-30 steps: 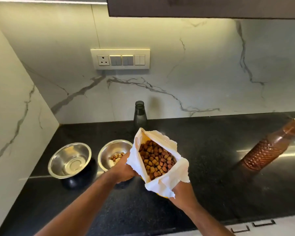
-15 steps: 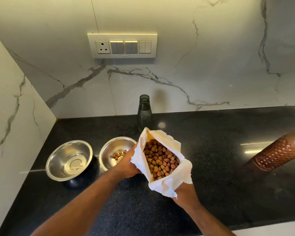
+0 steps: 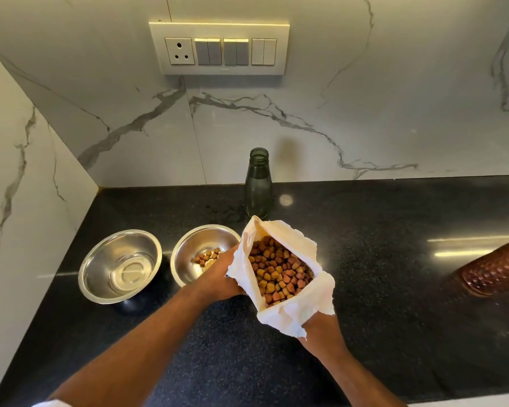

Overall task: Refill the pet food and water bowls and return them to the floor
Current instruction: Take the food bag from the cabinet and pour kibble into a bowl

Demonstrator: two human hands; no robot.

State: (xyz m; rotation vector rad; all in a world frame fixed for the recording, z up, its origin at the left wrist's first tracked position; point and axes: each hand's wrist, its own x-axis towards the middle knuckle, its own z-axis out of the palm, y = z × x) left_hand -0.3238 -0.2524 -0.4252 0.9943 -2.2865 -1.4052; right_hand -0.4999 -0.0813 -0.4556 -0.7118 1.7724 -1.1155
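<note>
Our left hand (image 3: pixel 221 274) grips one side of the food bag (image 3: pixel 282 274) and our right hand (image 3: pixel 318 330) grips its near end. The bag's open mouth faces up. The food bowl (image 3: pixel 202 254), just left, holds few bits. The other bowl (image 3: pixel 119 265) is further left, with maybe a little water.

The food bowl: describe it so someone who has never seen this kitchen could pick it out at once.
On the black countertop, near the left corner of the marble walls, two steel bowls stand side by side. The food bowl is the right one, next to the open kibble bag. It alone holds a few brown kibble pieces; the left bowl holds none.
</note>
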